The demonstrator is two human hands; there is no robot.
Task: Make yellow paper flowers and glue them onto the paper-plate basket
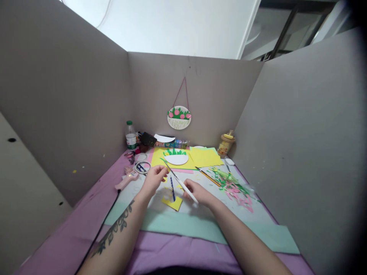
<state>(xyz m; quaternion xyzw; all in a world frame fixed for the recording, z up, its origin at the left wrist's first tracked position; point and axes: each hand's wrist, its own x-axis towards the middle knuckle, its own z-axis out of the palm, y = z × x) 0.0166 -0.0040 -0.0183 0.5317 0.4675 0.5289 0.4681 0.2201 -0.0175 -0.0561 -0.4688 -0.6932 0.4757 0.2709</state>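
Observation:
White-handled scissors (191, 194) are gripped in my right hand (196, 191), its fingers curled round the handle. Their blades slant up and left, past the fingertips of my left hand (156, 178). That hand is closed in a pinch beside the blades; whatever it holds is too small to make out, though a bit of yellow shows at the fingertips. Below, between both hands, lies a cut piece of yellow paper (173, 204), with a dark blue pen (172, 190) partly over it. Farther back, a white half-round plate piece (176, 159) with green paper leaves rests on yellow sheets (205, 157).
Green and pink paper scraps (236, 189) are heaped on the right, near a pencil (210, 177). At left lie a pink glue gun (126, 181) with a cord and tape rolls (142, 167). A bottle (131, 136), a yellow cup (226, 143) and grey partitions stand behind.

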